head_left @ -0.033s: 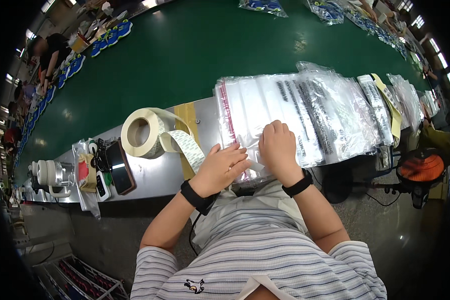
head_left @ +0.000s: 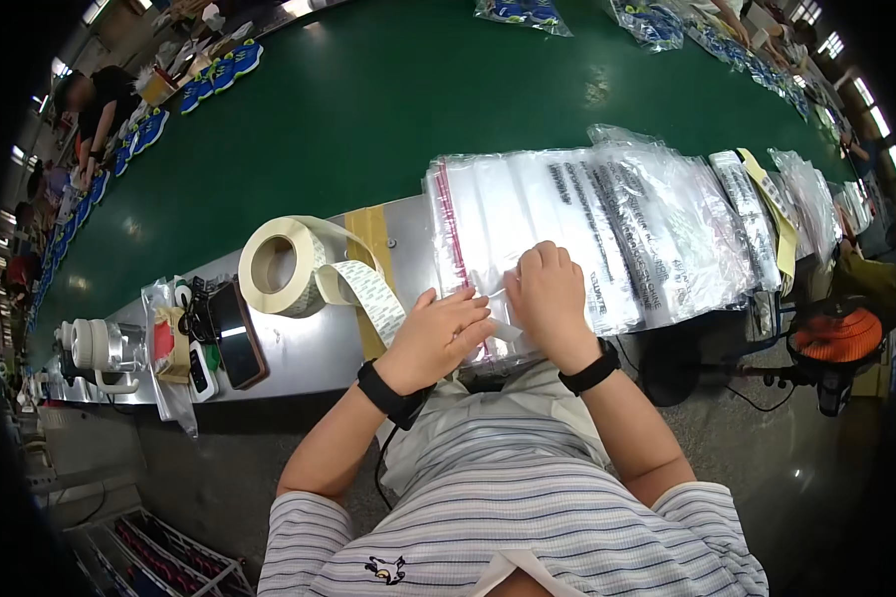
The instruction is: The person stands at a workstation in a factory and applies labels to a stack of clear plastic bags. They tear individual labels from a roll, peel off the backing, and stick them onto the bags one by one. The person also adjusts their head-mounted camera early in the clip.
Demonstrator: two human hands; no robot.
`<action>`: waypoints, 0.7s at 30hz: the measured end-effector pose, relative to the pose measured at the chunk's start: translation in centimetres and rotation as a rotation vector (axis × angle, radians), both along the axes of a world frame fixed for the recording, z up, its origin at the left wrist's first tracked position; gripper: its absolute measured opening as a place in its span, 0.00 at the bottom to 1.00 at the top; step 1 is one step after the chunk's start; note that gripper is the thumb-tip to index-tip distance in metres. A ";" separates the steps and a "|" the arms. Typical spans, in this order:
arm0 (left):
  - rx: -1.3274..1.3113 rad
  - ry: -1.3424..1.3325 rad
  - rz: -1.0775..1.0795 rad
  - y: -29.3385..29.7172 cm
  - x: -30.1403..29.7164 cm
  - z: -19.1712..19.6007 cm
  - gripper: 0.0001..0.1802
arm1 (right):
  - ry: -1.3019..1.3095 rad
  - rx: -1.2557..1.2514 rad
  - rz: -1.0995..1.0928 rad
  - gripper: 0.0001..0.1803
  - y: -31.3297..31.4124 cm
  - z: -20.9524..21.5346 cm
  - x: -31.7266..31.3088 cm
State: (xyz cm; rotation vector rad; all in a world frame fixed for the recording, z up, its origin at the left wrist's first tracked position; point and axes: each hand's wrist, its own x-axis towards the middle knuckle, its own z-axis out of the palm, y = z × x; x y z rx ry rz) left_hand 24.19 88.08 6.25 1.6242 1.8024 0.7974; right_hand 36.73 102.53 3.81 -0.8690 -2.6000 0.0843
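Note:
A fanned stack of clear plastic bags (head_left: 528,209) with dark print lies before me, a red line along its left side. My left hand (head_left: 436,336) rests flat at the stack's lower left edge, fingers stretched out. Beneath its wrist side ends a label strip (head_left: 365,283) coming off a roll of labels (head_left: 261,301). My right hand (head_left: 550,303) is on the bags, fingers curled and pressed together; whatever they grip is hidden. Between both hands lies a small whitish piece (head_left: 506,330), perhaps paper or film.
Left of the roll lie a phone (head_left: 237,338), a white device (head_left: 203,371) and a clear jug with a white lid (head_left: 95,345). An orange fan (head_left: 838,331) stands at right. Blue shoes (head_left: 224,75) line the far side of the green table (head_left: 368,109), where people work.
My right hand's fingers have shifted slightly on the bags, with the thumb side showing more at its left. My left hand stays almost still.

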 end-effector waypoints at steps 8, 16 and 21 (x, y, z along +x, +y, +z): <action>-0.073 0.018 -0.001 0.2 -0.2 0.0 0.20 | -0.177 -0.018 -0.027 0.09 1.2 0.3 0.5; 0.018 -0.488 0.281 3.2 -1.1 2.9 0.21 | 0.344 -0.750 -0.075 0.08 4.5 4.2 4.2; -0.169 -1.705 0.049 10.6 -1.3 1.1 0.24 | 0.550 -1.312 -0.129 0.09 5.0 5.4 4.4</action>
